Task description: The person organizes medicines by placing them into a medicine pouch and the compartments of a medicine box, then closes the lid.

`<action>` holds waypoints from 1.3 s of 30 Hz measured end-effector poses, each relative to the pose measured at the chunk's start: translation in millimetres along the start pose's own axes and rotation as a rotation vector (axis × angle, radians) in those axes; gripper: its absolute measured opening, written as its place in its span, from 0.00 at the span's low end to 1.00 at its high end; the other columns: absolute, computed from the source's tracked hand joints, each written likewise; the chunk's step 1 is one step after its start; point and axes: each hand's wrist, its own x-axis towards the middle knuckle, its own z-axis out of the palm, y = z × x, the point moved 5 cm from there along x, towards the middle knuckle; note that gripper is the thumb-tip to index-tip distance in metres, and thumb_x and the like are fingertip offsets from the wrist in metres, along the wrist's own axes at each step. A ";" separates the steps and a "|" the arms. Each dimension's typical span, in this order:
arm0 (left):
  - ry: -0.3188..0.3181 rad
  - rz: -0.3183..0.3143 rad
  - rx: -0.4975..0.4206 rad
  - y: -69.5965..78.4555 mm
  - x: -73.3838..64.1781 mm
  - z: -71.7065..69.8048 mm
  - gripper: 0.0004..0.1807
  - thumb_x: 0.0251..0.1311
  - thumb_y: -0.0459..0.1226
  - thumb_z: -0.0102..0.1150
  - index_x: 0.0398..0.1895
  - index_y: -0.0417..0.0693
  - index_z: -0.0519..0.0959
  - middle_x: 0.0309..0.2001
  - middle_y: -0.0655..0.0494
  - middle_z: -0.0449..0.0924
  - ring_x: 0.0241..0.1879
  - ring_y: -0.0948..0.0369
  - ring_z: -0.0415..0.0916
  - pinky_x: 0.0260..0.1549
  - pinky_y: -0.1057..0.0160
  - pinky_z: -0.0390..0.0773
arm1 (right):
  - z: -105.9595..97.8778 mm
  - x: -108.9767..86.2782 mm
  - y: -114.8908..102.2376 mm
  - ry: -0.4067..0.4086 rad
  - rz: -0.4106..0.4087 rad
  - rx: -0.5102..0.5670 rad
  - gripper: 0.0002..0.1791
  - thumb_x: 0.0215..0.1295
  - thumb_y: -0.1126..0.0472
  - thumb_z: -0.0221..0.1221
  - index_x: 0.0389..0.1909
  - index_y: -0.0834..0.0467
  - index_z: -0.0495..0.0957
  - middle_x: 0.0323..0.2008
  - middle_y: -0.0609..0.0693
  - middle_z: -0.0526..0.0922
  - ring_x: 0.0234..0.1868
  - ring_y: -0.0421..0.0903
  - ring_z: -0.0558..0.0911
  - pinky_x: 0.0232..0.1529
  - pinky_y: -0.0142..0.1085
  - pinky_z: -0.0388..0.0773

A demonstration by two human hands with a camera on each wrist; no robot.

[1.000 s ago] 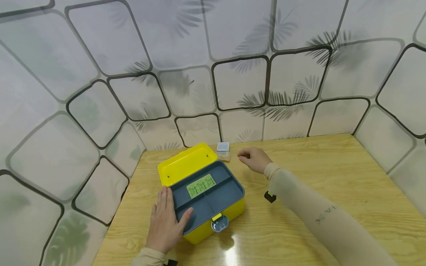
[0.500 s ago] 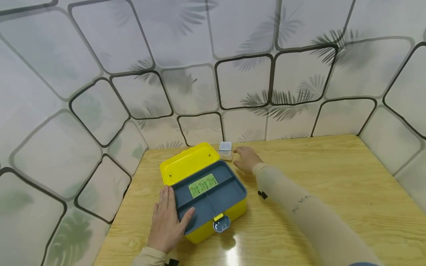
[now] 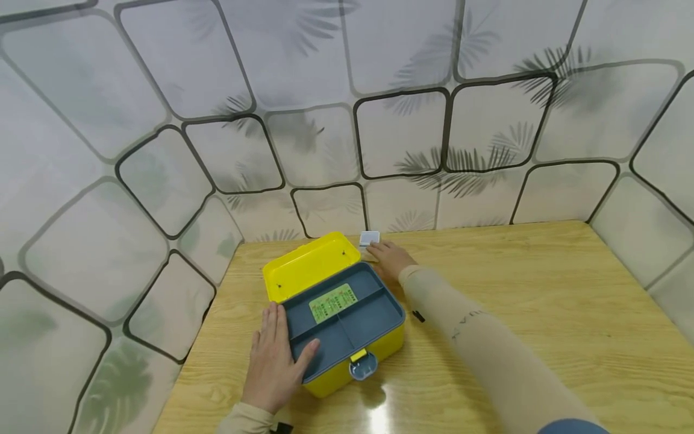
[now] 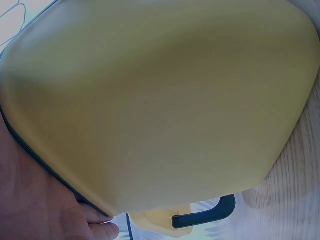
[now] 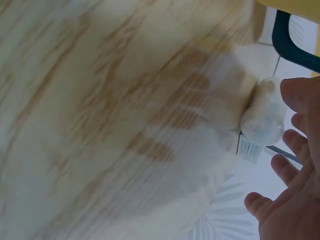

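Observation:
A yellow storage box [image 3: 388, 341] stands with its lid [image 3: 311, 266] swung back and a blue-grey divided tray [image 3: 325, 348] in its top. My left hand [image 3: 271, 369] rests on the box's left rim, fingers laid along the edge and thumb over the tray. Behind the box is a small clear container with a pale lid [image 3: 370, 237]. My right hand [image 3: 393, 260] reaches to it, partly covering it. In the right wrist view, the right thumb and spread fingers are right at the rounded clear container [image 5: 262, 122], not curled round it.
A green printed label [image 3: 333, 302] lies in the tray's rear compartment. At the front of the box hangs a blue-grey latch [image 3: 363, 366]. A dark handle [image 4: 207, 216] shows in the left wrist view. The patterned wall [image 3: 401, 205] rises behind the wooden table [image 3: 542, 289].
My right hand has moved left from the bare table to the clear container, its fingers spreading. The left hand stays on the box rim, and the box has not moved.

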 end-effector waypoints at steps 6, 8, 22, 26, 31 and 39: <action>0.002 0.002 -0.007 2.3 -1.4 0.1 0.55 0.61 0.69 0.40 0.75 0.36 0.41 0.76 0.42 0.35 0.74 0.46 0.34 0.67 0.36 0.45 | 1.6 -6.4 6.7 0.021 0.003 -0.007 0.29 0.70 0.52 0.55 0.69 0.55 0.64 0.67 0.54 0.66 0.66 0.55 0.65 0.63 0.51 0.67; 0.002 0.001 -0.010 2.8 -1.4 -0.2 0.55 0.61 0.69 0.40 0.75 0.37 0.41 0.76 0.42 0.35 0.74 0.46 0.33 0.67 0.36 0.45 | 2.4 -9.3 11.4 0.037 0.015 0.030 0.28 0.68 0.54 0.57 0.68 0.55 0.66 0.65 0.55 0.69 0.65 0.56 0.66 0.63 0.51 0.67; -0.017 -0.018 -0.003 1.4 -4.3 1.5 0.56 0.60 0.70 0.38 0.75 0.36 0.41 0.76 0.41 0.34 0.74 0.45 0.34 0.66 0.35 0.45 | 17.1 -59.4 26.3 0.081 0.057 0.196 0.23 0.65 0.53 0.57 0.61 0.50 0.73 0.55 0.52 0.78 0.56 0.53 0.76 0.58 0.49 0.72; -0.018 -0.017 0.001 1.8 -3.4 1.3 0.56 0.60 0.71 0.37 0.75 0.37 0.40 0.76 0.42 0.34 0.74 0.45 0.34 0.67 0.35 0.44 | 11.8 -74.6 29.3 0.079 0.060 0.195 0.23 0.64 0.54 0.59 0.60 0.51 0.74 0.55 0.52 0.79 0.55 0.53 0.77 0.57 0.48 0.73; -0.018 -0.009 -0.003 2.5 -2.6 0.8 0.56 0.60 0.70 0.38 0.75 0.37 0.40 0.76 0.42 0.33 0.74 0.45 0.34 0.67 0.35 0.43 | 6.0 -92.3 31.6 0.046 0.080 0.171 0.22 0.63 0.55 0.59 0.59 0.52 0.74 0.54 0.52 0.79 0.53 0.52 0.78 0.54 0.48 0.75; -0.019 -0.013 -0.009 1.6 -2.5 -0.2 0.55 0.61 0.69 0.39 0.75 0.37 0.40 0.76 0.42 0.33 0.74 0.46 0.33 0.67 0.35 0.44 | -1.7 -107.0 33.0 0.018 0.095 0.102 0.19 0.56 0.59 0.62 0.50 0.52 0.75 0.40 0.48 0.78 0.35 0.44 0.76 0.34 0.42 0.77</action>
